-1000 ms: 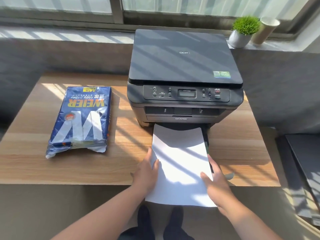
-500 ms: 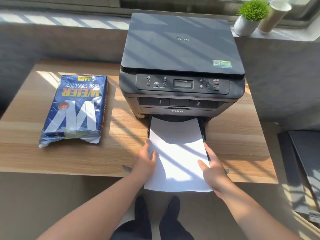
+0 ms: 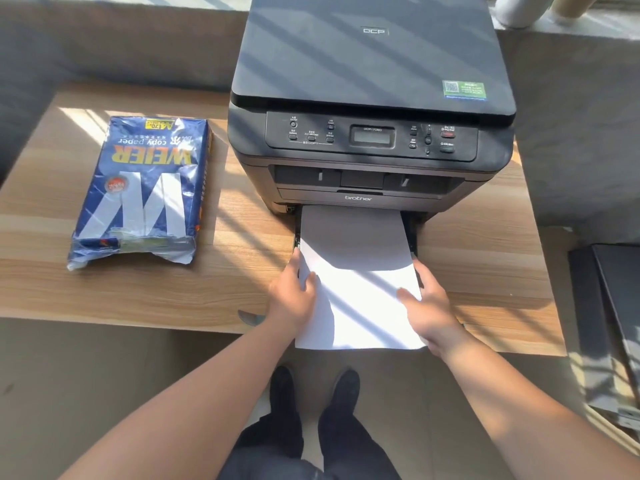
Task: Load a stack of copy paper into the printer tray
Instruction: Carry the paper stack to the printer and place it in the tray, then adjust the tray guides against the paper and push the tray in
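A dark grey printer (image 3: 370,109) stands on the wooden table (image 3: 225,289). Its black tray (image 3: 412,233) sticks out of the front at the bottom, mostly hidden under a white stack of copy paper (image 3: 356,271). The stack's far end lies under the printer's front, and its near end overhangs the table edge. My left hand (image 3: 292,297) grips the stack's left edge, thumb on top. My right hand (image 3: 427,299) grips the right edge the same way.
An opened blue ream pack (image 3: 142,188) of copy paper lies on the table left of the printer. A white pot (image 3: 519,8) and a paper cup (image 3: 571,5) stand on the sill behind. Dark flat panels (image 3: 613,306) lie on the floor at the right.
Both hands have pushed the paper stack farther toward the printer, so more of it lies under the printer's front. The camera has moved closer and lower.
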The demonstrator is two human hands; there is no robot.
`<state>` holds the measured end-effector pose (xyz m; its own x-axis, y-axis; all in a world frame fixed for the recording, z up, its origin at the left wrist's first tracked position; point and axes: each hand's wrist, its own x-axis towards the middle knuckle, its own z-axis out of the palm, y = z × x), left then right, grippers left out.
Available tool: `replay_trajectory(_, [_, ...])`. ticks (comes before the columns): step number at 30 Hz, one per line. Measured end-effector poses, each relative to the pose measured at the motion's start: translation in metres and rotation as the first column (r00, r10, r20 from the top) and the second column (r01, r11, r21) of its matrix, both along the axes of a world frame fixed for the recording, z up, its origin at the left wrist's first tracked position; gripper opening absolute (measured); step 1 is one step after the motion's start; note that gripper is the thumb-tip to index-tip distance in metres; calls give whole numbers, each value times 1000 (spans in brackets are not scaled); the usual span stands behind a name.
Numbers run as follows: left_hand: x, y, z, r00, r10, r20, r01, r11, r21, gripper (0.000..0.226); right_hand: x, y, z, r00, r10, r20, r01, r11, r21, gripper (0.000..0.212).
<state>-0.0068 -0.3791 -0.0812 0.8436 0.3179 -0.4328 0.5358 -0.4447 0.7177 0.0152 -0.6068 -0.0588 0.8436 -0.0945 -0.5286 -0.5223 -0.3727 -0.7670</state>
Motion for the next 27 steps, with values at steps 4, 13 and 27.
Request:
replay_trajectory(4, [-6,-3,-4,1000,-10,16,9,999,52,56,11,2,-3,999,-50,-16,50,999,-21,59])
replay_trajectory(13, [-11,-6,2,999,3,45,-7,997,75,54,49,17,-21,999,-49,1,49,997,-56,63])
replay_trajectory(27, [-16,-15,3,985,-4,174,-34,976,217,36,58,42,-39,998,-27,64,49,924,-380,64])
